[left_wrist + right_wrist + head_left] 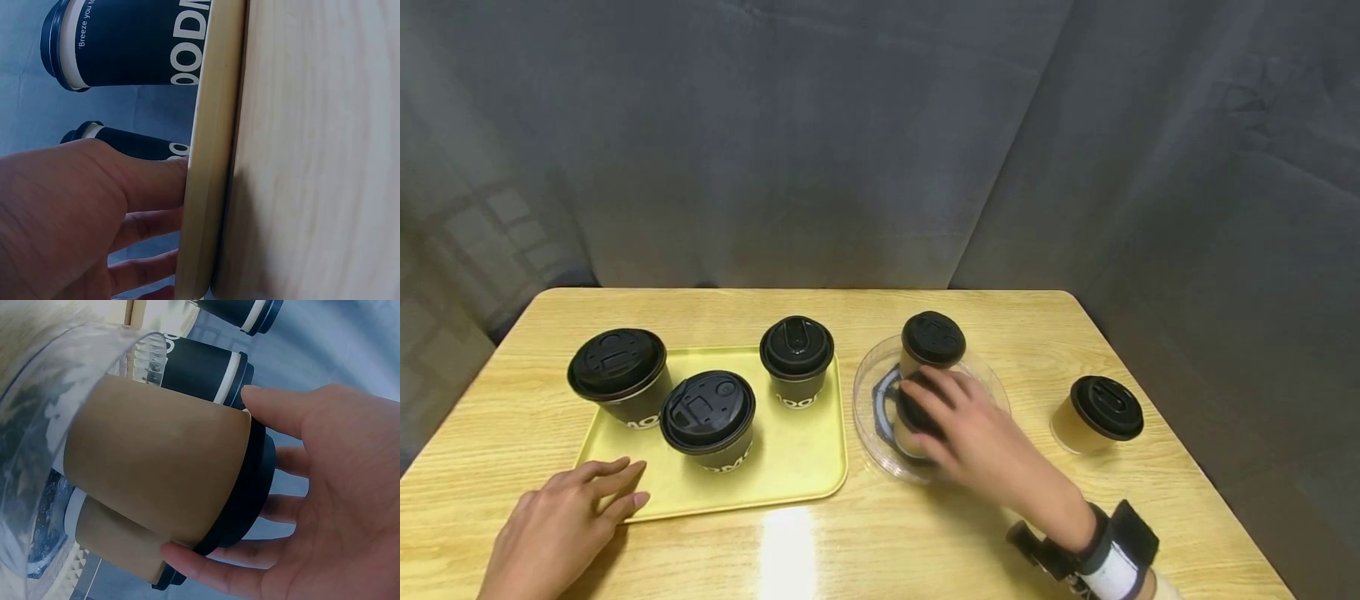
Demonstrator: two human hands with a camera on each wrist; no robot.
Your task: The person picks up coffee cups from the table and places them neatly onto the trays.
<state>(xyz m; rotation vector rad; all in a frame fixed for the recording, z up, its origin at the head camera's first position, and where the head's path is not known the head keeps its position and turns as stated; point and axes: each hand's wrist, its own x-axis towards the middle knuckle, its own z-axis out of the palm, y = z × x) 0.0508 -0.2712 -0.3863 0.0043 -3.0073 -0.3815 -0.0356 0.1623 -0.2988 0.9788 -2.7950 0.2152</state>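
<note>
In the head view my right hand (981, 429) holds a brown paper cup (156, 459) by its black lid (247, 494), thumb at one side of the rim and fingers round the other. This cup stands within a round clear plastic dish (867, 417). Just behind it in the dish is a second brown cup with a black lid (933, 336). My left hand (553, 517) lies at the near left corner of the yellow tray (790, 492); its thumb and fingers (147, 272) touch the tray's edge, loosely extended.
On the tray stand three dark cups with black lids: a large one (619, 367) at the left edge, another (709, 417) in front, a smaller one (797, 354) at the back right. One more brown cup (1097, 412) stands tilted-looking near the table's right edge. Grey cloth (775, 150) hangs behind.
</note>
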